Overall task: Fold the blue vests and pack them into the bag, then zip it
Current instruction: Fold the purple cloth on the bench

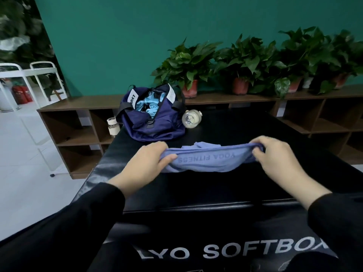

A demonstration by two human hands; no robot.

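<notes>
A periwinkle-blue vest (pixel 208 160) with the words YOGA FITNESS on its band lies stretched across the black soft box (pixel 235 185). My left hand (pixel 147 160) grips its left end and my right hand (pixel 275 154) grips its right end. Behind it stands a dark navy bag (pixel 155 124), unzipped, with light blue folded cloth (pixel 151 105) showing inside. Both sleeves are black.
A clear bottle (pixel 191 118) lies on its side right of the bag, and a small jar with a white lid (pixel 113 126) stands left of it. A low wooden shelf (pixel 78 122) with potted plants (pixel 188 69) runs along the green wall. A white rack (pixel 29 79) stands far left.
</notes>
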